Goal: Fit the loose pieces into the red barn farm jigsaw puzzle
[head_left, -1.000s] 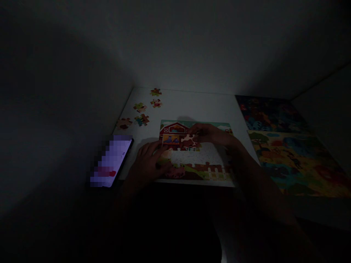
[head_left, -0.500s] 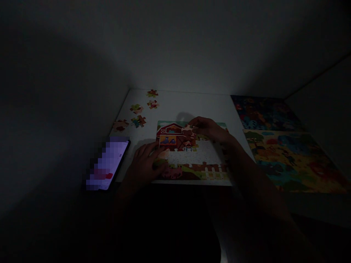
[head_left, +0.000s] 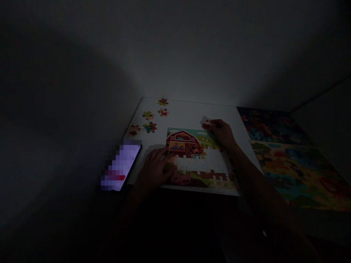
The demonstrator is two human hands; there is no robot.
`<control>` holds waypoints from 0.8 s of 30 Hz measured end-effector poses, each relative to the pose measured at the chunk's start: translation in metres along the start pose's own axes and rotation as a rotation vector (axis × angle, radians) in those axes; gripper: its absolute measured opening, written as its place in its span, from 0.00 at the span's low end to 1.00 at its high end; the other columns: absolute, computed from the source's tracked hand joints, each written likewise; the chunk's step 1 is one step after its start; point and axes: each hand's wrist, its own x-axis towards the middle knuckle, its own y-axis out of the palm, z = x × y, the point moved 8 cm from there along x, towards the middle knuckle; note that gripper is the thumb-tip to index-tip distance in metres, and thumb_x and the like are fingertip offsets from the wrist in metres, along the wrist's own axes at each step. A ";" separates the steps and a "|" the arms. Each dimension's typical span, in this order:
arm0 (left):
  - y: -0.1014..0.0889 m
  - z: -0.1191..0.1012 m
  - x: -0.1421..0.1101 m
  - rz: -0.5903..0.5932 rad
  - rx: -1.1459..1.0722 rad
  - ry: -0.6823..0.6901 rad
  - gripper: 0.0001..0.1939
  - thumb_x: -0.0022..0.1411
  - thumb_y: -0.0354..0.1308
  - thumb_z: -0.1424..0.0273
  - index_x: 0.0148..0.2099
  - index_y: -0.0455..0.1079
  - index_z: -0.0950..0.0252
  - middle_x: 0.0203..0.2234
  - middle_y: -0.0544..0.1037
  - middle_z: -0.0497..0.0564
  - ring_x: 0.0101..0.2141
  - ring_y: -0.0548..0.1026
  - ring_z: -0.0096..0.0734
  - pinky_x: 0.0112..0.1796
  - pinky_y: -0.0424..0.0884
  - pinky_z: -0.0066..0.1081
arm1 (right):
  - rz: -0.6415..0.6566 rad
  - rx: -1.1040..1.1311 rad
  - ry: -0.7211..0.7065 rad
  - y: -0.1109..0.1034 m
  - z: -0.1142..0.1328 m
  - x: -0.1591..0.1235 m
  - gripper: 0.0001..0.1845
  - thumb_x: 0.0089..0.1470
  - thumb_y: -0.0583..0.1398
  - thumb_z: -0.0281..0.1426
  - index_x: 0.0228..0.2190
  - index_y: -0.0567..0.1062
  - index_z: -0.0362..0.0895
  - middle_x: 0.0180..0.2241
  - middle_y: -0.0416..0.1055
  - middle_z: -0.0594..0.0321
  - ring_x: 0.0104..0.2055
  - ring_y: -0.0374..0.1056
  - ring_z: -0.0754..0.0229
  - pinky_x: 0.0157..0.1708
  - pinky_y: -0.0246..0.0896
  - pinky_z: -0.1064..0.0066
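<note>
Brown-and-pale puzzle piece (head_left: 207,124) just beyond far edge of barn puzzle (head_left: 182,137), pinched in grip of right hand (head_left: 223,132). Barn puzzle part-assembled on white bench (head_left: 186,114); gap across middle. Left hand (head_left: 155,168) at puzzle's left edge, grip open, fingers spread. 5 loose pieces (head_left: 148,115) at far left; lit phone (head_left: 128,165) nearer.

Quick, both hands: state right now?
Left hand: open, spread at the farm puzzle's left edge.
Right hand: closed, holding a brown-and-white puzzle piece.

Matt printed cardboard farm puzzle (head_left: 183,137), smooth matt white tabletop (head_left: 186,114), glossy phone screen (head_left: 126,166)
</note>
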 end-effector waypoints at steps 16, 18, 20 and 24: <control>-0.003 -0.003 0.000 -0.032 -0.036 -0.026 0.18 0.68 0.51 0.71 0.58 0.70 0.60 0.57 0.71 0.55 0.57 0.66 0.43 0.58 0.63 0.48 | 0.075 -0.605 -0.130 0.013 0.039 0.005 0.16 0.58 0.55 0.29 0.38 0.83 0.42 0.42 0.79 0.51 0.48 0.73 0.50 0.49 0.65 0.62; -0.004 -0.003 0.000 -0.043 -0.040 -0.020 0.18 0.67 0.52 0.71 0.58 0.70 0.61 0.57 0.71 0.56 0.57 0.66 0.44 0.58 0.63 0.48 | 0.093 -0.681 -0.084 0.017 0.047 0.010 0.15 0.58 0.57 0.31 0.40 0.82 0.43 0.43 0.78 0.50 0.46 0.74 0.50 0.47 0.66 0.63; -0.005 -0.003 -0.001 -0.059 -0.041 -0.011 0.19 0.67 0.52 0.72 0.58 0.70 0.61 0.57 0.71 0.56 0.56 0.66 0.44 0.57 0.63 0.48 | 0.136 -0.737 -0.070 0.029 0.059 0.017 0.15 0.59 0.57 0.32 0.43 0.81 0.41 0.44 0.77 0.48 0.44 0.74 0.51 0.45 0.66 0.64; -0.005 -0.003 -0.001 -0.083 -0.044 0.008 0.19 0.66 0.54 0.72 0.58 0.70 0.59 0.57 0.70 0.55 0.56 0.66 0.43 0.57 0.64 0.47 | 0.301 -0.715 -0.166 0.078 0.089 0.032 0.17 0.62 0.55 0.32 0.47 0.78 0.39 0.47 0.76 0.47 0.46 0.73 0.54 0.47 0.64 0.67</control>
